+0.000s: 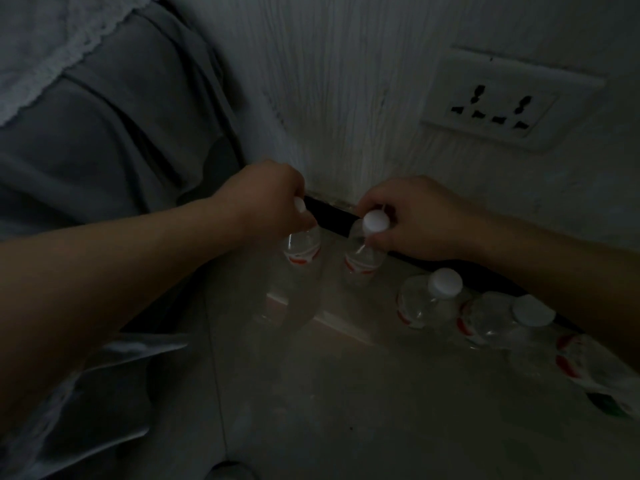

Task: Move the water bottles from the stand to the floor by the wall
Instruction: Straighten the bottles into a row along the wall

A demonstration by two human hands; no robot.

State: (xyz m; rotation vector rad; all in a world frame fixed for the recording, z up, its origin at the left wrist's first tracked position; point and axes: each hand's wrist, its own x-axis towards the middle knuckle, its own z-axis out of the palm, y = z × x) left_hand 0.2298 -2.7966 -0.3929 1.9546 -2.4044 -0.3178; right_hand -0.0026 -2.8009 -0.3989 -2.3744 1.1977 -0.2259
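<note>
The scene is dim. My left hand [270,199] grips the neck of a clear water bottle [300,251] with a white cap and red label, upright near the wall's dark skirting. My right hand [412,216] holds the neck of a second bottle [363,254] just beside it, its white cap showing between my fingers. Whether either bottle touches the floor is unclear. Two more capped bottles [429,299] [498,320] stand on the floor along the wall to the right, with another bottle [581,358] partly hidden under my right forearm.
A white textured wall [363,98] carries a double power socket [498,105]. Grey bedding with a white lace edge [104,109] hangs at the left. Crumpled clear plastic wrap [104,368] lies on the pale tiled floor [329,393] at lower left.
</note>
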